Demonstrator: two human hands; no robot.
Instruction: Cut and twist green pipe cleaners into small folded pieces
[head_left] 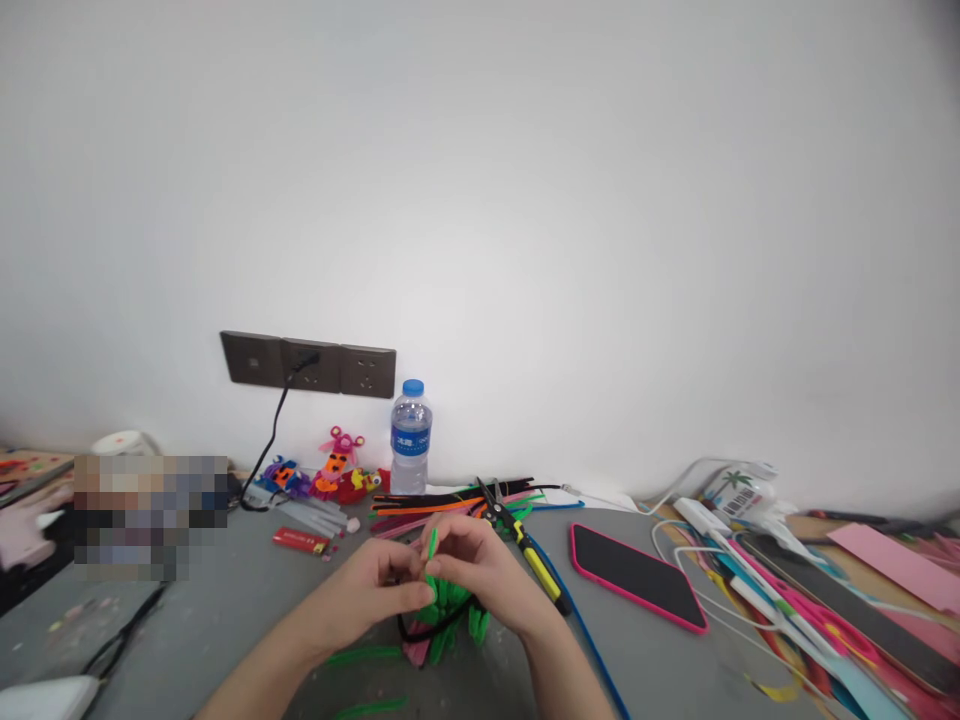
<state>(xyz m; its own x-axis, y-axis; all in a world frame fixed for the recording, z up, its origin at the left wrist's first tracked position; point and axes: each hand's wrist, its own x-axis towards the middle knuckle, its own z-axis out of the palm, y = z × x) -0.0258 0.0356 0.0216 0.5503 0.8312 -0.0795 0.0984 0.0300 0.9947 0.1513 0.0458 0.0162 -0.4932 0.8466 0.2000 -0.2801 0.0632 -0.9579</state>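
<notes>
Between both hands is a green pipe cleaner (433,543), its tip sticking up from the pinched fingers. My left hand (379,590) closes thumb and fingers on it from the left. From the right, my right hand (480,570) pinches the same piece. Just below the fingers hangs or lies a bundle of bent green pipe cleaners (448,625), with a black strand (420,637) curving across it and a pink piece (417,652) underneath. I cannot tell how these parts are joined. Loose green pipe cleaners (371,708) lie on the grey mat near my left forearm.
Yellow-black pliers (544,575) and a pink-edged phone (637,577) lie to the right. Behind the hands are coloured pipe cleaners (450,497), a water bottle (411,440) and small fuzzy figures (337,465). Cables and strips (817,620) crowd the far right.
</notes>
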